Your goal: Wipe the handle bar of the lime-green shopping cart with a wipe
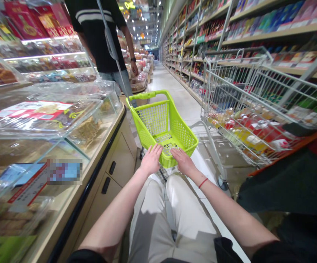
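In the head view a lime-green plastic shopping basket (147, 128) stands on a wheeled frame in front of my knees. Nothing lies inside it that I can see, and its bare slatted bottom shows. Over the near rim, at its left part, the fingers of my left hand (151, 159) are laid. My right hand (183, 160) has its fingers hooked over the same rim a little further right, with a red cord on that wrist. Both hands hold this edge; the thumbs are mostly hidden. The basket's handle bar (147, 95) is on the far side.
A display counter (114, 138) with packaged food runs along the left. A metal shopping trolley (237, 84) with bottles (257, 128) stands close on the right, before tall shelves (246, 33). Ahead on the left stands a person (100, 40). The aisle floor (160, 78) stretches away beyond the basket.
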The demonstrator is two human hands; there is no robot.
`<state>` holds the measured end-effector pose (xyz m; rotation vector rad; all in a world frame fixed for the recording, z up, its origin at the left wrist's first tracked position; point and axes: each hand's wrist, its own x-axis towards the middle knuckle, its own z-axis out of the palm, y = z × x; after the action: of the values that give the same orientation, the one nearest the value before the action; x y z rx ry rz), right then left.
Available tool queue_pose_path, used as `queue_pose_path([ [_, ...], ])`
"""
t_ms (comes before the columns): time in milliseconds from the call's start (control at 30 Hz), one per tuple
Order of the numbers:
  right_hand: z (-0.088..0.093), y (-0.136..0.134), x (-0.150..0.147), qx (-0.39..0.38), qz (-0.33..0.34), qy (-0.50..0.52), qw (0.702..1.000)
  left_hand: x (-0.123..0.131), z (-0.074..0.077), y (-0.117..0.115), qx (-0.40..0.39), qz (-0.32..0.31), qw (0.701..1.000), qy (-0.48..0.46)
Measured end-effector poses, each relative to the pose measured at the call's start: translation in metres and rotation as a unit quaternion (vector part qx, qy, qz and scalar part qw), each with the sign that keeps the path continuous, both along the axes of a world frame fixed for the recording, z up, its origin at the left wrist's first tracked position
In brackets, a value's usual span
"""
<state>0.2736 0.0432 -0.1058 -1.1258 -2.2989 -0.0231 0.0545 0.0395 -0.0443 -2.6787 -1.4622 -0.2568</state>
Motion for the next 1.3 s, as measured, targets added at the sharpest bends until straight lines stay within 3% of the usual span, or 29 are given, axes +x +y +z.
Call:
queue_pose_path([
  [200,0.003,0.015,0.031,0.039,-0.062,-0.025,0.997,-0.023,0.002,0.001,-0.006,0.03,0.999,0.023],
  [300,0.001,0.02,0.033,0.034,-0.101,-0.033,0.994,-0.032,-0.001,0.001,-0.006,0.048,0.998,0.028],
  [567,-0.002,0.011,-0.029,-0.016,-0.22,-0.001,0.975,-0.034,-0.013,-0.008,-0.007,0.057,0.998,0.023],
  [667,0.004,0.008,-0.061,-0.034,-0.201,0.005,0.979,-0.034,-0.02,-0.012,0.005,0.055,0.998,0.009],
  [800,0.01,0.006,-0.106,-0.044,-0.116,0.0,0.992,-0.038,-0.03,-0.016,0.012,0.052,0.998,-0.018],
  [900,0.012,0.005,-0.124,-0.056,-0.074,-0.012,0.996,-0.043,-0.031,-0.018,0.012,0.059,0.998,-0.026],
  [1067,0.016,0.007,-0.101,-0.051,-0.046,-0.068,0.995,-0.045,-0.028,-0.021,0.011,0.058,0.998,-0.029],
  [1300,0.02,0.011,-0.026,-0.037,-0.131,-0.135,0.981,-0.038,-0.025,-0.022,0.003,0.056,0.998,-0.032],
])
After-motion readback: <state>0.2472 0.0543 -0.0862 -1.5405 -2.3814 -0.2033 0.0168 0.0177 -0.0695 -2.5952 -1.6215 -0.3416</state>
